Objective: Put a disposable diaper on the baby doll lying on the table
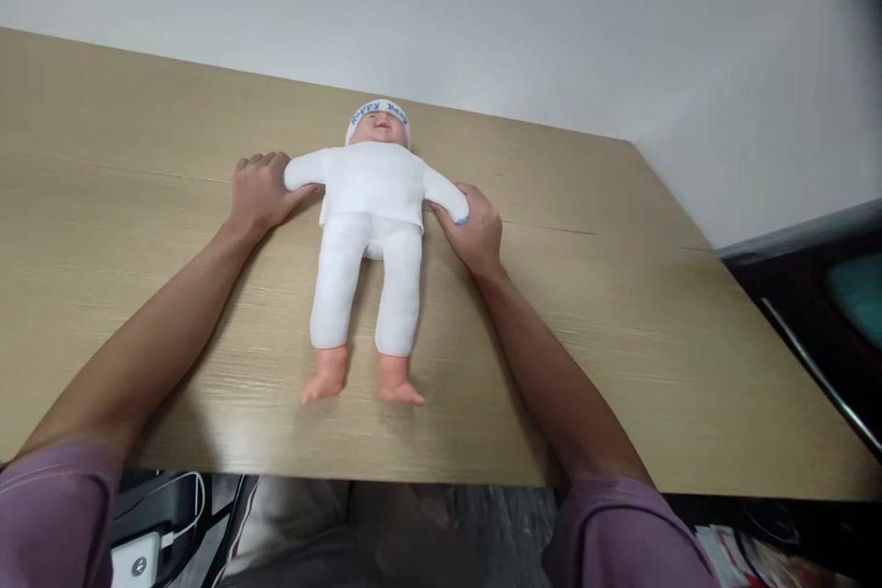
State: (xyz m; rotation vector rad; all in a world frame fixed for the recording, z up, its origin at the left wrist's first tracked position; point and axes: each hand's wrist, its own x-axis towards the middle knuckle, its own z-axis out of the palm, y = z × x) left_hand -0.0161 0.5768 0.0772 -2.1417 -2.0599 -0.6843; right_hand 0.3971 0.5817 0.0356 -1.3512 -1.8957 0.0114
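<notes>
A baby doll (374,188) lies on its back on a wooden table (585,367), head away from me and bare feet towards me. It wears a white top, white trousers and a white cap (378,107) with blue lettering. My left hand (260,191) is closed at the end of the doll's arm on the left, its thumb stretched along the underside of that sleeve. On the other side my right hand (477,225) grips the doll's other sleeve, with a bit of blue showing at the cuff. Some fingers are hidden behind the sleeves.
A pale wall (482,28) rises behind the table's far edge. To the right stands a dark object (813,294) with a shiny metal strip. Below the near edge, a white device (136,562) with a cable sits at the left, and papers (730,556) at the right.
</notes>
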